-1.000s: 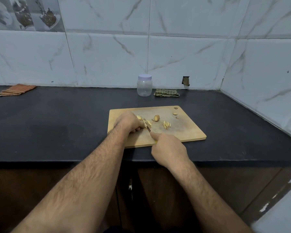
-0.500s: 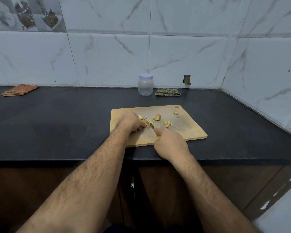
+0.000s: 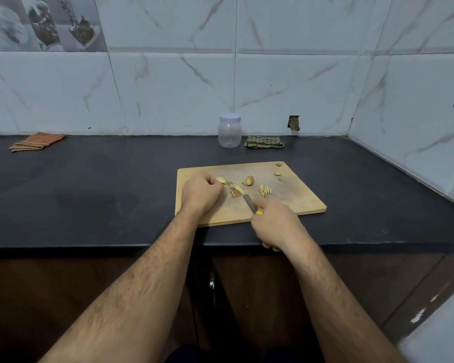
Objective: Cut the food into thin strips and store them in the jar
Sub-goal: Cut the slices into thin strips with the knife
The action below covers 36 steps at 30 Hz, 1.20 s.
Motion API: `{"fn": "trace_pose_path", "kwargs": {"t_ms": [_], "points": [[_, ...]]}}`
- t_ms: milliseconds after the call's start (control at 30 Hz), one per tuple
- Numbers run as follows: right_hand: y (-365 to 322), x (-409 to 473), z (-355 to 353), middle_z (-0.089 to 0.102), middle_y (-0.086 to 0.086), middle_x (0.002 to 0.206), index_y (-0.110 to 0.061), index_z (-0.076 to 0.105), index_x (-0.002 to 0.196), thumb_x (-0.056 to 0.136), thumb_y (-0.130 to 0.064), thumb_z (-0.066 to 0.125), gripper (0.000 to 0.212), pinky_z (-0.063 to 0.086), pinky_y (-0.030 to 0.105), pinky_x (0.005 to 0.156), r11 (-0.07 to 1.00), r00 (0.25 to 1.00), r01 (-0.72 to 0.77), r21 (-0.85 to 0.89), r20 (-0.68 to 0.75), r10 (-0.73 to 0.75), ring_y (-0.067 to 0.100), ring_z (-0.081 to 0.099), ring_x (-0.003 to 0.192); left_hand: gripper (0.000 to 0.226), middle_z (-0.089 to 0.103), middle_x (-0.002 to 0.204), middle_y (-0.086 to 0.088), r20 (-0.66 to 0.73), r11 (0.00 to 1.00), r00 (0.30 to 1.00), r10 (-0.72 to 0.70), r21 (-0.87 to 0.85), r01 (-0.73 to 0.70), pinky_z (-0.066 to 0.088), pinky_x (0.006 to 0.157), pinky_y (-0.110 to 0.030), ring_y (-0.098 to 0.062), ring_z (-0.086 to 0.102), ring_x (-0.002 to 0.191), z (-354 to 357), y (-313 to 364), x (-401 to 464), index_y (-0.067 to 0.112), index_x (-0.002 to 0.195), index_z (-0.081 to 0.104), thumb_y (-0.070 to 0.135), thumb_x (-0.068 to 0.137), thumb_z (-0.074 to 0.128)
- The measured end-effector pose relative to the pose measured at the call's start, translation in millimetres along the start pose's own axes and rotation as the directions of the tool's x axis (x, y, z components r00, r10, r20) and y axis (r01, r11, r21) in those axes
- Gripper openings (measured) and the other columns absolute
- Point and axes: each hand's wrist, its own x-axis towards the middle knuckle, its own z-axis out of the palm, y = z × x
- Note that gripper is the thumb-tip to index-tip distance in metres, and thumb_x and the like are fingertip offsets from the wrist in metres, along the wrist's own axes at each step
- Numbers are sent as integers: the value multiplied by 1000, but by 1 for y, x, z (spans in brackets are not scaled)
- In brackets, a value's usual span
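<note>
Right hand grips knife; left hand curled.

head | worn, faces forward and down | near, above cutting board on counter

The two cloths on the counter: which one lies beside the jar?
The green checked cloth, just right of the lidded jar at the wall. The orange striped cloth lies far off at the counter's left end.

A folded orange striped cloth lies far left on the black stone countertop; a folded green checked cloth rests against the marble-tiled wall.
</note>
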Motion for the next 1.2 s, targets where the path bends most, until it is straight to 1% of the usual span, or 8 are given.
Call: {"fn": "trace_pose_path", "kwargs": {"t_ms": [133, 267, 367, 500, 700, 933, 1100, 1200], "points": [[-6, -4, 1, 64, 4, 116, -30, 48, 143, 88, -12, 42, 58, 58, 39, 77, 1000, 999, 17, -4, -34, -17, 27, 67, 89, 13, 70, 77, 6, -31, 1000, 999, 14, 16, -14, 50, 68, -30, -16, 64, 79, 1, 1, -3, 16, 76, 69, 19, 80, 57], [-26, 7, 10, 67, 4, 118, -34, 46, 145, 88, -17, 39, 60, 56, 41, 84, 997, 996, 62, -47, -59, -65, 29, 67, 98, 11, 69, 79, 7, -37, 1000, 999, 19, 10, -19, 48, 67, -28, -15, 63, 80, 1, 0, -2, 19, 77, 67, 20, 81, 58], [-38, 13, 18, 66, 3, 119, -31, 53, 137, 92, -18, 36, 50, 52, 36, 83, 991, 996, 81, -105, -40, -86, 27, 62, 102, 10, 69, 78, 8, -39, 999, 999, 32, -27, -33, 45, 64, -27, -15, 64, 80, 1, -2, -1, 18, 75, 68, 20, 81, 60], [-31, 13, 21, 59, 3, 132, -36, 45, 145, 93, -16, 38, 56, 40, 33, 78, 984, 997, 36, -174, -59, -47, 26, 56, 115, 11, 68, 77, 9, -55, 999, 998, 40, -26, -41, 42, 61, -26, -14, 62, 79, 1, -2, -1, 20, 75, 67, 20, 82, 59], [-9, 3, 14, 64, 2, 115, -26, 52, 134, 94, -17, 39, 43, 41, 34, 73, 981, 992, -29, -192, -127, 5, 24, 58, 105, 11, 68, 79, 10, -81, 998, 995, 56, 11, -55, 42, 65, -26, -11, 61, 79, 4, -3, 0, 21, 77, 67, 23, 84, 58], [-32, 15, 10, 62, 4, 121, -27, 56, 133, 93, -15, 40, 44, 40, 33, 73, 983, 994, 7, -181, -108, -27, 26, 57, 105, 11, 68, 80, 9, -76, 998, 995, 58, 17, -57, 44, 67, -27, -14, 62, 80, 4, -3, 0, 21, 76, 66, 23, 84, 58], [-46, 37, 16, 63, 6, 127, -25, 57, 135, 97, -24, 40, 42, 38, 32, 73, 974, 996, -22, -227, -92, 1, 26, 59, 112, 10, 67, 79, 9, -83, 998, 995, 63, 17, -62, 41, 66, -26, -14, 62, 80, 5, -3, 0, 21, 76, 66, 23, 83, 59], [-44, 37, 17, 65, 4, 122, -23, 60, 129, 97, -23, 41, 38, 38, 31, 71, 971, 994, -48, -234, -104, 24, 25, 60, 109, 10, 68, 80, 10, -82, 998, 995, 62, 10, -61, 42, 65, -26, -13, 62, 80, 4, -3, 0, 22, 76, 66, 24, 83, 59]]}}
